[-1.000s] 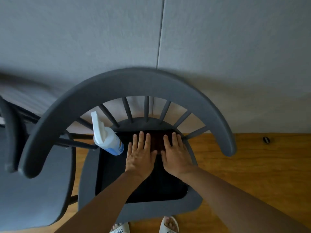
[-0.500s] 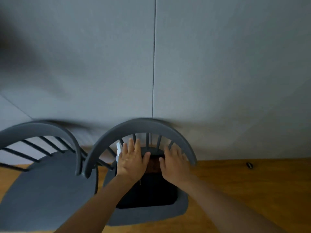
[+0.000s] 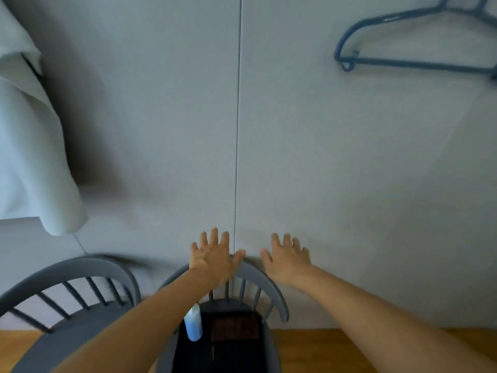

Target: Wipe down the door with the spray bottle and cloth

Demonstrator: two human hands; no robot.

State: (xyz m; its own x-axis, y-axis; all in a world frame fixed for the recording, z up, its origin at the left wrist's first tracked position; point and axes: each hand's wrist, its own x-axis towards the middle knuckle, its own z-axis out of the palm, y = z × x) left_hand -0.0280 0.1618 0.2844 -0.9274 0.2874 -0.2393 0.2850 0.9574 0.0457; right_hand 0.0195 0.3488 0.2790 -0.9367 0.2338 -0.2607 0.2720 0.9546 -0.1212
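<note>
Two grey door panels (image 3: 322, 157) fill the view, with a thin vertical seam between them. My left hand (image 3: 212, 255) and my right hand (image 3: 287, 258) are raised in front of the doors, palms forward, fingers spread, holding nothing. Below them a blue and white spray bottle (image 3: 193, 323) stands on the seat of a dark grey spindle-back chair (image 3: 271, 286). A brown folded cloth (image 3: 234, 328) lies on the black seat cushion next to the bottle.
A second grey chair (image 3: 67, 267) stands at the lower left. A pale cloth or garment (image 3: 32, 146) hangs at the left edge. A blue clothes hanger (image 3: 414, 39) hangs on the right door at the top. Wooden floor (image 3: 317, 351) shows below.
My head has tilted up from the chair seat to the doors. Both hands have lifted off the seat cushion and now hover in front of the doors above the chair back.
</note>
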